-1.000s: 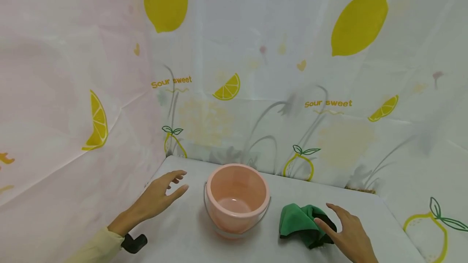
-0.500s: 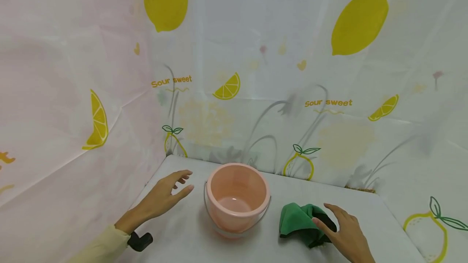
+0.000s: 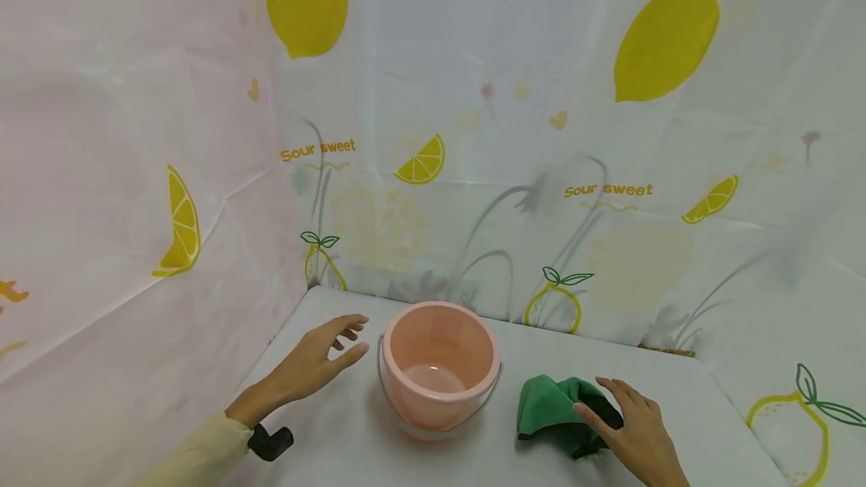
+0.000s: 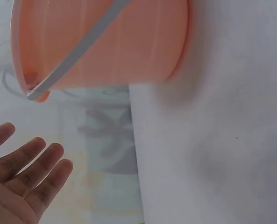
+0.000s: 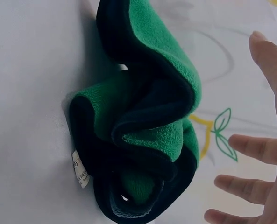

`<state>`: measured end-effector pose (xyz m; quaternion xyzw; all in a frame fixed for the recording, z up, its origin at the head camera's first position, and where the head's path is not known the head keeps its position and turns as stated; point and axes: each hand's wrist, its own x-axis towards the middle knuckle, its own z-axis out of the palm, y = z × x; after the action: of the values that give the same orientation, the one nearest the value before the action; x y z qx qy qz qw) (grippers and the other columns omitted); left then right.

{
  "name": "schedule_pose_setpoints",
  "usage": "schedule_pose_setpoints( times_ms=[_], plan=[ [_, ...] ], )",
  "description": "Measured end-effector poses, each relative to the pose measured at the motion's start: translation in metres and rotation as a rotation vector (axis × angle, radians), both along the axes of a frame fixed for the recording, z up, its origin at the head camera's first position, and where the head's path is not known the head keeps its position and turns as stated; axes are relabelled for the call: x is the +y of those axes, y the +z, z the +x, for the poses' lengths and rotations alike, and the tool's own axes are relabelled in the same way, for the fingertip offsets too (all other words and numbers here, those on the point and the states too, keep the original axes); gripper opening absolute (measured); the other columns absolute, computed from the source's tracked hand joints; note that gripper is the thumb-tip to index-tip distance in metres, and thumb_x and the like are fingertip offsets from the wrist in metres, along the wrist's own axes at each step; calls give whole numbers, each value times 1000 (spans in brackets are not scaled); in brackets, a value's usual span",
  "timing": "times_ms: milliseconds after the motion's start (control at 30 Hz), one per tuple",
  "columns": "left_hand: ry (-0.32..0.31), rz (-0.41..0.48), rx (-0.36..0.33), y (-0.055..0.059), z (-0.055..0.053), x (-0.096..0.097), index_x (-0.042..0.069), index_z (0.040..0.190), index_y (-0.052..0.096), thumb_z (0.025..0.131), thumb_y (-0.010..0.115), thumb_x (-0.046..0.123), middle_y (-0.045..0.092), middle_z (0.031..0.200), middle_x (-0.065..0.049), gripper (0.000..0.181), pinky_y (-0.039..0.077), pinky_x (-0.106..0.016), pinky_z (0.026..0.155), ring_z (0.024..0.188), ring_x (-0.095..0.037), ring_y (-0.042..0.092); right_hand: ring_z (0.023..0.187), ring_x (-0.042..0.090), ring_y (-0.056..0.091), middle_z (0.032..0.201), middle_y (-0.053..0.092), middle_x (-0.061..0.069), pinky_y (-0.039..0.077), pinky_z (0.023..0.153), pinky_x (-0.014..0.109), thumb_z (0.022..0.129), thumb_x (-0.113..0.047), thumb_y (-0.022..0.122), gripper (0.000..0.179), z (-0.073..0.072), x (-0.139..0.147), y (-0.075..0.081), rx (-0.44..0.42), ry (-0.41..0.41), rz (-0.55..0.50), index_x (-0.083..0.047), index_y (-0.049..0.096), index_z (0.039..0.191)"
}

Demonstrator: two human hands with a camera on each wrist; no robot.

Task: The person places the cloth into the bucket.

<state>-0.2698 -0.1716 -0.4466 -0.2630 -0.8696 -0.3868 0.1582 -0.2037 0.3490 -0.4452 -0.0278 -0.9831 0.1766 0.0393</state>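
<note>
White tabletop [image 3: 338, 434] (lemon-print backdrop [image 3: 473, 126] behind).

"What can you read there?"
"'Sour sweet', in orange lettering [image 3: 318, 149] on the lemon-print backdrop [image 3: 473, 246], above a wavy line."
"Only once?"
"Twice; the second print [image 3: 609, 190] stands further right, same words."
"And the green cloth [image 5: 143, 107]?"
"It carries a white label [image 5: 81, 170]. One character looks like an 'e'; the rest is too small."
"That orange mark [image 3: 12, 291], far left?"
"Cut off by the edge, unreadable."
</note>
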Motion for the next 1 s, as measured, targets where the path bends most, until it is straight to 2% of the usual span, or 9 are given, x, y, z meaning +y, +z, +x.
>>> schedule_pose_setpoints(
  times_ms=[300, 567, 800, 1000],
  plan=[
    [-61, 31, -24, -2, -3, 6, 20, 145, 55, 103, 65, 38, 65, 128, 0, 47, 57, -33, 88, 106, -14, 66, 134, 60, 31, 153, 36, 36, 31, 103, 77, 95, -69, 58, 87, 0, -2, -1, -3, 10, -21, -5, 46, 152],
    [-70, 33, -40, -1, -5, 11, 20, 146, 54, 103, 64, 40, 65, 128, 0, 48, 56, -32, 89, 108, -15, 66, 133, 60, 33, 152, 37, 36, 31, 104, 75, 95, -69, 59, 88, -1, -4, -2, 17, 18, -8, -3, 47, 152],
    [-76, 36, -60, 0, -6, 16, 19, 145, 54, 103, 64, 41, 65, 127, 0, 49, 56, -32, 89, 109, -14, 66, 133, 63, 31, 155, 32, 35, 34, 99, 78, 94, -70, 58, 89, -3, -6, -4, 1, -6, -22, -5, 45, 153],
    [-80, 31, -75, 0, -7, 18, 19, 147, 53, 103, 64, 41, 66, 129, -6, 50, 56, -33, 89, 109, -14, 66, 134, 63, 30, 156, 30, 35, 31, 101, 79, 94, -71, 57, 88, -6, -8, -7, 3, -3, -40, -6, 46, 153]
  ],
)
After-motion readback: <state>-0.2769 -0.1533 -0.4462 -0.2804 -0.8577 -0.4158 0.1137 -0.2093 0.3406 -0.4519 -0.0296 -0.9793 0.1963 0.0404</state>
